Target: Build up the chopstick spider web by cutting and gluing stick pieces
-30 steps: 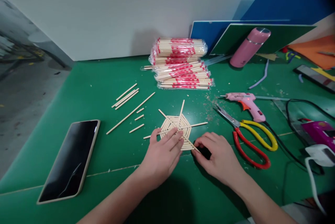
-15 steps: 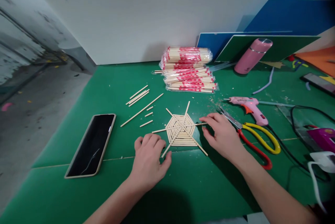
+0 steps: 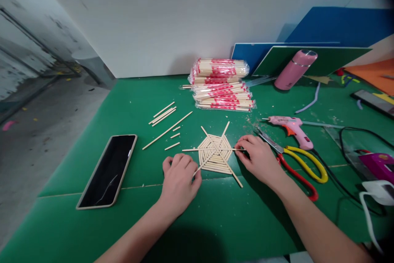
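A flat hexagonal web of pale wooden sticks (image 3: 215,154) lies on the green table (image 3: 129,90), with three long spokes crossing through its middle. My left hand (image 3: 180,181) rests curled at the web's lower left, thumb and fingers pinching the end of one spoke. My right hand (image 3: 260,158) sits at the web's right side, fingertips closed on the tip of the horizontal spoke.
A dark phone (image 3: 107,170) lies at the left. Loose sticks (image 3: 164,123) lie behind the web, wrapped stick bundles (image 3: 221,84) further back. Scissors (image 3: 295,160), a pink glue gun (image 3: 291,127), cables and a pink bottle (image 3: 292,70) crowd the right side.
The web has turned slightly and shifted right. My right hand closed in onto the horizontal spoke's tip, and my left hand moved a little right, staying on the lower-left spoke.
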The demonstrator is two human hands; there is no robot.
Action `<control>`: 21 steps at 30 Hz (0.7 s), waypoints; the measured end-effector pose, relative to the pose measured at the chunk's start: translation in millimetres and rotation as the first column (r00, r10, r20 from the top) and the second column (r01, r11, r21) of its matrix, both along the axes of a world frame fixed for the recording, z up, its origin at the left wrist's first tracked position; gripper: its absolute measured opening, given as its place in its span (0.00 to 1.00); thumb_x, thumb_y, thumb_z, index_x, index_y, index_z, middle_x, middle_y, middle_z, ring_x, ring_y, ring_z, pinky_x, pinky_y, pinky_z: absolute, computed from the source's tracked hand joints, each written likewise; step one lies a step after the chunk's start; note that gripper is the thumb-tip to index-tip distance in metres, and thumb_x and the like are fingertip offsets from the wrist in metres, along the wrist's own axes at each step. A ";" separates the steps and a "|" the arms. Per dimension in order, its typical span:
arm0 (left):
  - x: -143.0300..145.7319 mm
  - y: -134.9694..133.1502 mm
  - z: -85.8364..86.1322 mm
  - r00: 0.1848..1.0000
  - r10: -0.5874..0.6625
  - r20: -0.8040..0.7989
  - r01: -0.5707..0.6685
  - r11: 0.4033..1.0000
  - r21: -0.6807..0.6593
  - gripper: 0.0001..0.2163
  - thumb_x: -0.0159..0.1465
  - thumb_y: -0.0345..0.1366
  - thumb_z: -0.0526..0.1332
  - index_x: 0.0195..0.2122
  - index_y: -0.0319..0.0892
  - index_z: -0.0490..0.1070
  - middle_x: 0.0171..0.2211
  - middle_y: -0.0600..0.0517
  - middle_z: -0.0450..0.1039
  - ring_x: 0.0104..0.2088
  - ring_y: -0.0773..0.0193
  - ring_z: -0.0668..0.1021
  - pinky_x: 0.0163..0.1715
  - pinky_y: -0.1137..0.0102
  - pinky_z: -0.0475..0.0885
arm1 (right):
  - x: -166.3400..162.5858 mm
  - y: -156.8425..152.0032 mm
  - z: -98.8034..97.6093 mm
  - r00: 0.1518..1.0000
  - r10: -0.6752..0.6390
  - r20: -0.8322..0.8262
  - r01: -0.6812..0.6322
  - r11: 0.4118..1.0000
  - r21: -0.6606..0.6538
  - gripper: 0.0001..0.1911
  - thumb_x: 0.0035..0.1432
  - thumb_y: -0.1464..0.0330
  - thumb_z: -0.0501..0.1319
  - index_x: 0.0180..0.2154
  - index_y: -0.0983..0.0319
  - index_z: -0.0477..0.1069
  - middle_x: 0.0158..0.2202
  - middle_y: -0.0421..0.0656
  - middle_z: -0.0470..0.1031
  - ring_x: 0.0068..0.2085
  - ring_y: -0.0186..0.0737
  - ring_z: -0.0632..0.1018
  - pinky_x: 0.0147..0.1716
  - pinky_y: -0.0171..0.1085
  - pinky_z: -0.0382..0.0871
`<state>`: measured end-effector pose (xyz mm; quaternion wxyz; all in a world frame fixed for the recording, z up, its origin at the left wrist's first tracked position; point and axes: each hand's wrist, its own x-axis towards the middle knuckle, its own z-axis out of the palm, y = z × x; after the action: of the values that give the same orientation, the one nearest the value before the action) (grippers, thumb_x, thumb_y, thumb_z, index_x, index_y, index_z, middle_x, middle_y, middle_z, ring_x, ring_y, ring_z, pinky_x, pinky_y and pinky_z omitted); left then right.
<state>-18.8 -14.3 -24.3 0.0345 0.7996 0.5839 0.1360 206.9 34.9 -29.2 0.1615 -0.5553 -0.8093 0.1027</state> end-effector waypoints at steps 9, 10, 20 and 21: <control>-0.2 23.8 -2.3 0.999 -0.039 -0.023 0.039 0.998 0.039 0.10 0.61 0.33 0.50 0.27 0.41 0.68 0.30 0.50 0.69 0.38 0.58 0.68 0.40 0.59 0.54 | 9.4 -36.4 5.1 0.999 -0.041 -0.032 0.039 0.996 -0.075 0.05 0.54 0.67 0.54 0.30 0.59 0.67 0.35 0.43 0.68 0.36 0.40 0.69 0.35 0.39 0.62; -0.4 27.4 -2.6 0.999 -0.044 -0.025 0.045 0.998 0.040 0.10 0.61 0.33 0.50 0.28 0.42 0.69 0.30 0.50 0.70 0.38 0.58 0.68 0.39 0.59 0.54 | 7.8 -40.6 5.4 0.998 -0.042 -0.038 0.039 0.996 -0.082 0.04 0.53 0.67 0.54 0.30 0.59 0.67 0.35 0.43 0.68 0.36 0.40 0.69 0.35 0.39 0.62; -4.9 49.7 -3.2 0.996 -0.094 -0.014 0.094 0.994 0.055 0.08 0.60 0.32 0.52 0.31 0.43 0.70 0.33 0.50 0.70 0.40 0.57 0.68 0.40 0.58 0.55 | -12.9 -66.0 11.5 0.988 -0.049 -0.149 0.019 0.981 -0.195 0.03 0.51 0.68 0.56 0.31 0.59 0.65 0.36 0.43 0.66 0.38 0.43 0.67 0.36 0.41 0.61; -5.6 50.2 -3.0 0.995 -0.102 -0.011 0.103 0.993 0.054 0.08 0.60 0.32 0.52 0.31 0.43 0.71 0.33 0.50 0.70 0.39 0.58 0.68 0.40 0.59 0.55 | -14.8 -67.8 11.9 0.987 -0.043 -0.156 0.011 0.979 -0.203 0.03 0.51 0.68 0.56 0.31 0.59 0.65 0.36 0.44 0.66 0.38 0.43 0.67 0.36 0.41 0.61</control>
<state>-24.4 35.9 -27.3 0.0173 0.8298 0.5383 0.1465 192.1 -32.9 -17.3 0.1701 -0.5697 -0.7718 0.2257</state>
